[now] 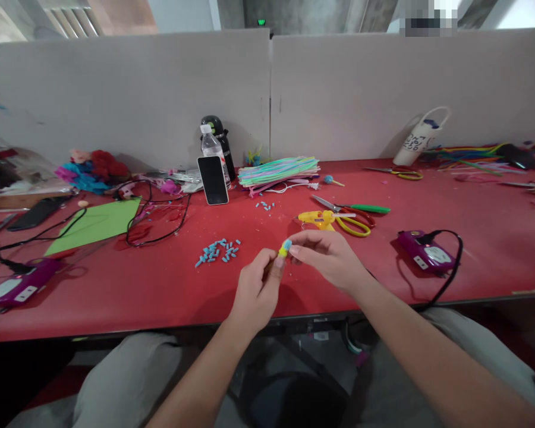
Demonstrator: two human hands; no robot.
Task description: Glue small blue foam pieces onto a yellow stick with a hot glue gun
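Note:
Over the front part of the red table, my left hand [259, 285] pinches a small yellow and blue craft piece [284, 248] between thumb and fingers. My right hand [327, 255] meets it from the other side, fingertips closed at its blue end; whether a separate bit sits in them is too small to make out. Left of my hands lies a loose pile of short light-blue pieces [216, 252], with several more scattered farther back [264, 205]. Just behind my right hand rests a yellow glue gun [316, 219], beside scissors with yellow and red handles [354, 224] and a green-handled tool [370, 208].
A phone [213, 180] leans on a plastic bottle [210, 142] before a black flask [226, 151]. Bundled pastel pipe cleaners [279, 172] lie at the back. Purple power strips [428, 252] with black cables sit on both sides. A green sheet [98, 224] lies left; a white tumbler [414, 142] stands back right.

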